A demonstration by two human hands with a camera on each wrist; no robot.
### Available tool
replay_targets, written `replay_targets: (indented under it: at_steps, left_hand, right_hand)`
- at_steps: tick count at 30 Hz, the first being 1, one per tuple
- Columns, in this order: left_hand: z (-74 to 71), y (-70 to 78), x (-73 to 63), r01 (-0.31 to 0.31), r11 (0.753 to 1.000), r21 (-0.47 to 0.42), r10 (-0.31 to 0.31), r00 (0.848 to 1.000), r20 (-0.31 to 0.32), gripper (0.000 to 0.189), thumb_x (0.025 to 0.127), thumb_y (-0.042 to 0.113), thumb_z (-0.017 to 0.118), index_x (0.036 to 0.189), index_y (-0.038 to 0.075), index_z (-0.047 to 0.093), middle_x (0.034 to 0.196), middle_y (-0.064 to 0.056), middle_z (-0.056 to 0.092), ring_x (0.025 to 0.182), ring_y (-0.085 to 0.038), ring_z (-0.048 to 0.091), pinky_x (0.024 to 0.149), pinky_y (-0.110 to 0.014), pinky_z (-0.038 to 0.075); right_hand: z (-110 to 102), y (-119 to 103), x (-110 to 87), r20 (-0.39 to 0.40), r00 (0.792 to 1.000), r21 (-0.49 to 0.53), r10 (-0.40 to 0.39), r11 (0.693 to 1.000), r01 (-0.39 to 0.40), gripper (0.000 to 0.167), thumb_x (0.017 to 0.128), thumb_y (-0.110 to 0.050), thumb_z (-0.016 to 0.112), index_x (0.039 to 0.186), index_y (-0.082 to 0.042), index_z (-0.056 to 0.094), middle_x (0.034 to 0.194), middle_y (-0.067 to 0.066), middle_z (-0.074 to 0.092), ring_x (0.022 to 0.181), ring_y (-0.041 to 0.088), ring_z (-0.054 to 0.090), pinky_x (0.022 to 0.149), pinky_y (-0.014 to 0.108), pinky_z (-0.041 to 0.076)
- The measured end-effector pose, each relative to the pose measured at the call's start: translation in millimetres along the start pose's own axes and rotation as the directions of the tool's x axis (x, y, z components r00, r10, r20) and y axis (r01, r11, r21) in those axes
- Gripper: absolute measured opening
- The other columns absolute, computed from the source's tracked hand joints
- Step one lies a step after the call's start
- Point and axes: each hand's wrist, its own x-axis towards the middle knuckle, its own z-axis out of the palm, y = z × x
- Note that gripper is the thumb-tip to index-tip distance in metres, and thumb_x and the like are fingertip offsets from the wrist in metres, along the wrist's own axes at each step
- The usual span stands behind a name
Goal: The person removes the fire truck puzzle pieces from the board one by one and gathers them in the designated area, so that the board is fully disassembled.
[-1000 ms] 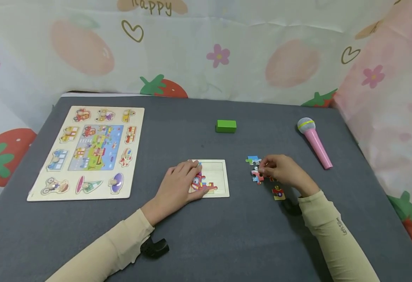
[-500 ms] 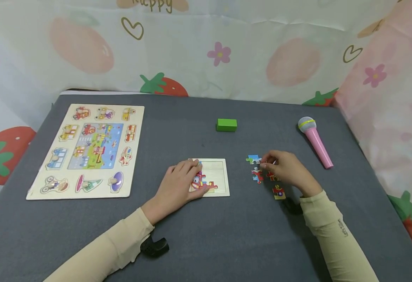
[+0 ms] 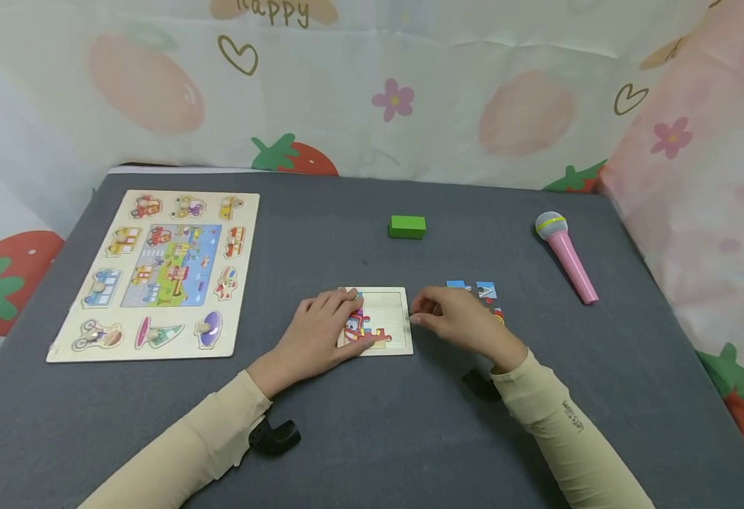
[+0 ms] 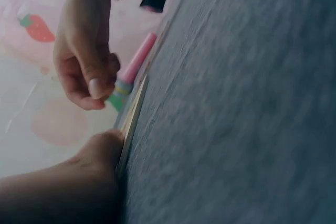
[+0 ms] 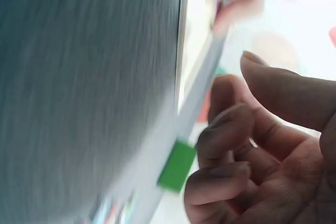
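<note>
A small wooden puzzle tray (image 3: 386,305) lies in the middle of the table, partly filled with red and blue jigsaw pieces (image 3: 354,326) at its left and lower side. My left hand (image 3: 313,338) rests over the tray's left part, fingers near the top edge and thumb on the lower pieces. Beside the tray's right edge, my right hand (image 3: 457,318) has thumb and forefinger drawn together. A tiny dark edge shows at the fingertips, seemingly a puzzle piece seen edge-on. Loose puzzle pieces (image 3: 486,290) lie behind this hand, some of them hidden by it.
At the left lies a large knob puzzle board (image 3: 241,212) with vehicle pictures. A green block (image 3: 407,227) sits behind the tray, and a pink toy microphone (image 3: 569,261) lies at the back right. Printed cloth (image 3: 448,63) hangs behind the grey table (image 3: 372,438).
My right hand has moved left from the loose pieces to the tray's right edge, uncovering a blue piece at the back. My left hand stays on the tray.
</note>
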Motion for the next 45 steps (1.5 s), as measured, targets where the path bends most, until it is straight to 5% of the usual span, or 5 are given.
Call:
replay_targets:
  at_steps: [8, 17, 32, 45]
  left_hand:
    - [-8.9, -13.2, -0.3, -0.048, 0.991, -0.122, 0.062, 0.992, 0.114, 0.053, 0.097, 0.040, 0.052, 0.141, 0.011, 0.048, 0.147, -0.007, 0.042, 0.135, -0.026, 0.038, 0.097, -0.052, 0.033]
    - [-24.1, -21.2, 0.7, -0.058, 0.968, -0.242, 0.132, 0.944, 0.302, 0.059, 0.100, 0.034, 0.047, 0.151, 0.010, 0.029, 0.157, -0.010, 0.025, 0.145, -0.029, 0.019, 0.105, -0.056, 0.023]
    - [-22.8, -19.2, 0.2, -0.044, 0.974, -0.223, 0.109, 0.951, 0.289, 0.057, 0.100, 0.035, 0.048, 0.149, 0.011, 0.033, 0.156, -0.009, 0.027, 0.144, -0.028, 0.022, 0.104, -0.055, 0.025]
    - [-23.8, -18.9, 0.4, -0.043, 0.973, -0.225, 0.109, 0.951, 0.289, 0.057, 0.099, 0.035, 0.048, 0.149, 0.011, 0.034, 0.156, -0.008, 0.028, 0.144, -0.029, 0.023, 0.103, -0.056, 0.026]
  right_hand:
    - [28, -21, 10.1, 0.088, 0.995, -0.041, -0.052, 0.998, 0.056, 0.014, 0.088, -0.012, 0.069, 0.098, -0.005, 0.064, 0.076, -0.001, 0.061, 0.061, 0.008, 0.050, 0.059, 0.024, 0.043]
    - [33, -27, 9.6, 0.119, 0.991, -0.020, -0.069, 0.997, 0.072, 0.018, 0.084, -0.014, 0.074, 0.096, -0.008, 0.063, 0.077, -0.002, 0.059, 0.066, 0.008, 0.051, 0.063, 0.024, 0.044]
    - [35, -31, 10.2, 0.096, 0.995, -0.054, -0.040, 0.998, 0.045, 0.018, 0.083, -0.014, 0.075, 0.094, -0.007, 0.062, 0.086, 0.002, 0.056, 0.078, 0.013, 0.052, 0.074, 0.028, 0.046]
    - [32, -31, 9.6, 0.066, 0.998, 0.043, -0.012, 0.999, 0.009, 0.012, 0.087, -0.009, 0.069, 0.090, -0.009, 0.058, 0.079, -0.001, 0.060, 0.069, 0.012, 0.053, 0.062, 0.026, 0.045]
